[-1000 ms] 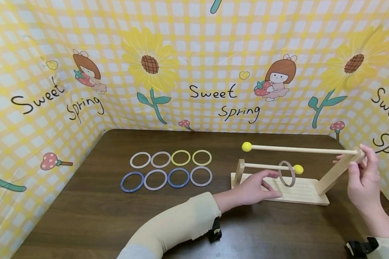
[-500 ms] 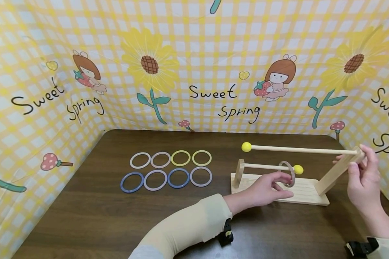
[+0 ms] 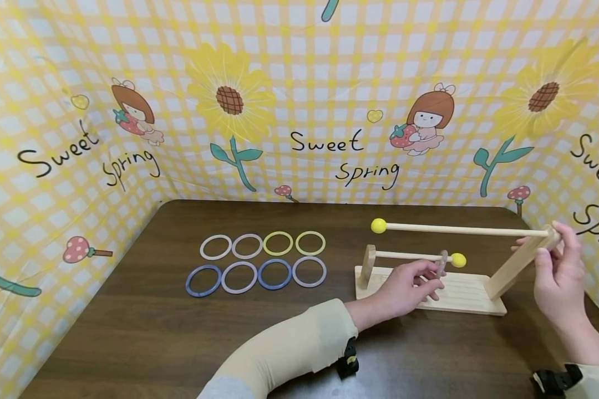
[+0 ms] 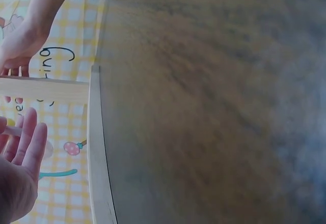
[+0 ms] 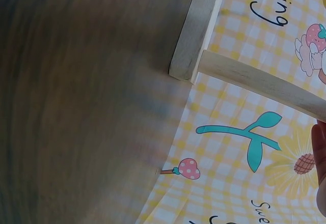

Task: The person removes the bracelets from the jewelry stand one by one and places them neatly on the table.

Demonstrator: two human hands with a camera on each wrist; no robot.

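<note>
A wooden stand (image 3: pixel 471 293) has a slanted post on the right and a short upright on the left, each bearing a rod tipped with a yellow ball. On the lower rod hangs a translucent greyish-pink ring (image 3: pixel 443 265), close to the ball (image 3: pixel 458 260) and turned nearly edge-on. My left hand (image 3: pixel 403 289) pinches that ring between thumb and forefinger; the other fingers stay extended in the left wrist view. With fingers behind and thumb in front, my right hand (image 3: pixel 561 285) grips the top of the slanted post (image 3: pixel 519 266). Only its edge (image 5: pixel 320 168) shows in the right wrist view.
Several rings lie flat in two rows left of the stand, among them a yellow ring (image 3: pixel 311 232), a blue ring (image 3: pixel 274 288) and a pale purple ring (image 3: pixel 309 286). Behind the brown table (image 3: pixel 145 332) hangs a yellow checked cloth (image 3: pixel 299 100).
My left hand has moved right along the lower rod and taken hold of the ring, which has turned from facing forward to nearly edge-on. The right hand has stayed on the post.
</note>
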